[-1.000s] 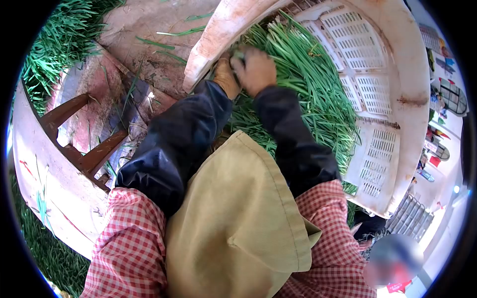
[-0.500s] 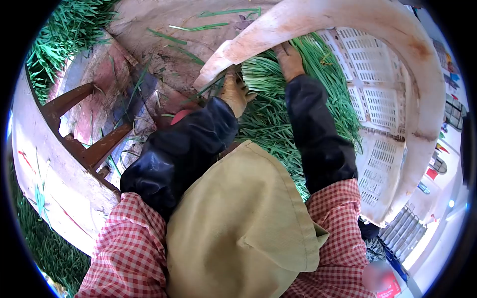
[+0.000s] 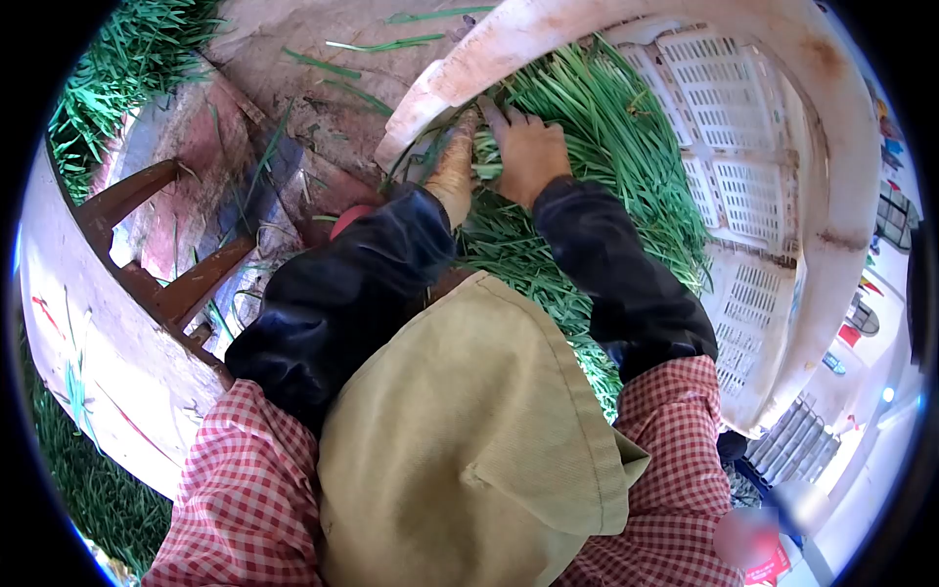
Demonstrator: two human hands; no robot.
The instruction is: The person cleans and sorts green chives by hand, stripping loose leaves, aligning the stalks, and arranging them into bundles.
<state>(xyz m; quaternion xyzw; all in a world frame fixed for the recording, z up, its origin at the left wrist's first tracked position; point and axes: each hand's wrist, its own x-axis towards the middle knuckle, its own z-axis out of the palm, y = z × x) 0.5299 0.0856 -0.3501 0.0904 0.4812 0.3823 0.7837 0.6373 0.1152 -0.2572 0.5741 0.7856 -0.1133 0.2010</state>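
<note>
Long green leafy stalks (image 3: 616, 147) lie piled inside a white slotted plastic basket (image 3: 831, 127). My left hand (image 3: 455, 168) is at the basket's near-left rim, against the pale cut ends of the stalks; its fingertips are mostly hidden. Right beside it, my right hand (image 3: 528, 152) rests on the stalks with its fingers stretched forward and a little apart. Both forearms are in dark sleeve covers.
A wooden stool (image 3: 127, 205) with brown legs stands at the left. Loose green blades (image 3: 391, 44) lie on the brown ground (image 3: 293, 29). More greens (image 3: 137, 59) fill the upper left. Another person, blurred, is at the lower right.
My right hand reached farther up over the stalks, then came back left beside my left hand. My left hand's spread fingers have moved forward against the stalk ends. The view of the basket has shifted right.
</note>
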